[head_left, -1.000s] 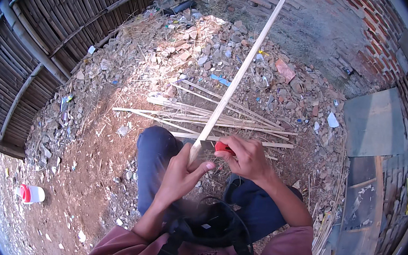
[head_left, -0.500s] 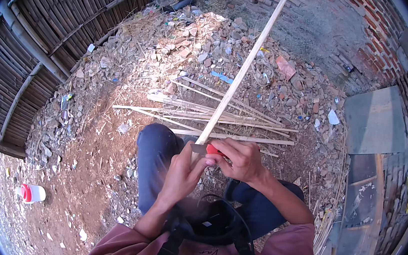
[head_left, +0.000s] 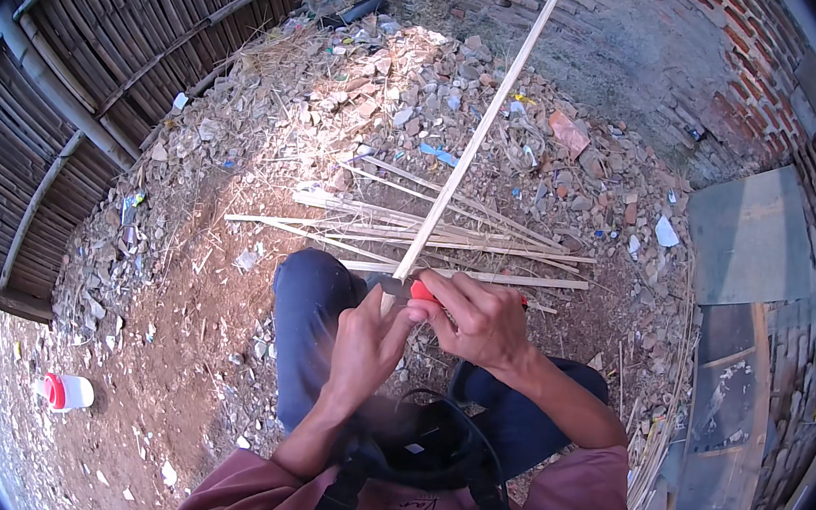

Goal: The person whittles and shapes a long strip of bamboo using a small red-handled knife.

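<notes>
A long, pale bamboo strip (head_left: 470,151) runs from my hands up past the top of the view, leaning right. Close to its lower end, my left hand (head_left: 365,346) grips it, fingers closed round it. In my right hand (head_left: 481,322) is a knife with a red handle (head_left: 422,292). Its short dark blade (head_left: 392,287) lies across the strip, just above my left fingers. The thumbs of both hands are close together by the blade. The strip's lowest end is hidden behind my left hand.
Several more bamboo strips (head_left: 373,209) lie in a loose pile on the ground beyond my knees. Rubble (head_left: 427,86) heaps up toward a brick wall (head_left: 593,44). A bamboo fence (head_left: 141,33) stands left, leaning panels (head_left: 753,234) right. A white container with a red lid (head_left: 75,393) sits lower left.
The strip's far end has swung slightly left. The knife has turned a little in my right hand, and more of its red handle shows past my fingers. Both hands keep their hold.
</notes>
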Demonstrator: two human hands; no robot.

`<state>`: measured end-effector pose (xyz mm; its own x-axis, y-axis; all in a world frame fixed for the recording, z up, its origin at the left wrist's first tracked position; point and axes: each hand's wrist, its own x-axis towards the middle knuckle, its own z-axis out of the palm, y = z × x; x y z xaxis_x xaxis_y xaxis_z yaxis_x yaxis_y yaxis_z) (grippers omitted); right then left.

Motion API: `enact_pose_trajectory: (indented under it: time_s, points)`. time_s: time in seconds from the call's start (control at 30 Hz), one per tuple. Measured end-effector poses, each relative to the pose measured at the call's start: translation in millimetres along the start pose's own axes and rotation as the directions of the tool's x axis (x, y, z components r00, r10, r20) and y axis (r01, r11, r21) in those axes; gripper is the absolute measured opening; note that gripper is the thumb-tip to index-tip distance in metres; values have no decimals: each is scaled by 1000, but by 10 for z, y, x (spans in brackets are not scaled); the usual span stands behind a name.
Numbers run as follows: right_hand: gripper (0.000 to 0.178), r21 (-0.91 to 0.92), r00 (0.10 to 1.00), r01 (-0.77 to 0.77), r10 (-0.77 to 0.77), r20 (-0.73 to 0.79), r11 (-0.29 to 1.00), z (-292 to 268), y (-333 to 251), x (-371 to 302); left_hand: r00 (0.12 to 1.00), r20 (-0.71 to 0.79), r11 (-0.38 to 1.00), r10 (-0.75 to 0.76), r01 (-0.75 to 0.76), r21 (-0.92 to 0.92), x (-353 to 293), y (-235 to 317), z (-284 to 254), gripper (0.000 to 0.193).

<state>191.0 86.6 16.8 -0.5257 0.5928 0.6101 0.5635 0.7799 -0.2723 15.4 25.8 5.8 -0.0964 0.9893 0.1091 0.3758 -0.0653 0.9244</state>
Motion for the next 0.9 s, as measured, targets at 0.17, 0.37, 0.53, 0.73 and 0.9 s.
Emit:
enact_pose_trajectory:
  time_s: [0.17,0.37,0.53,0.73,0.9]
  points:
    - [33,-18,999,-18,19,32,1000,-66,18,10,1000,2,999,-13,13,-38,14,17,23,32]
    - [27,-32,981,-165,161,-109,986,-207,176,134,995,37,994,-88,90,-56,-63,64,-2,35]
    - [35,-45,838,-517,495,-228,855,-609,1122,234,988,119,994,-96,101,-35,-400,11,-82,42]
    - [36,166,746,-597,619,-245,785,-650,1259,77,992,68,994,-110,108,34,-149,-214,-127,41]
    - [30,165,935,-322,341,-100,932,-448,751,38,995,62,993,-79,84,-80,-61,-120,-102,39]
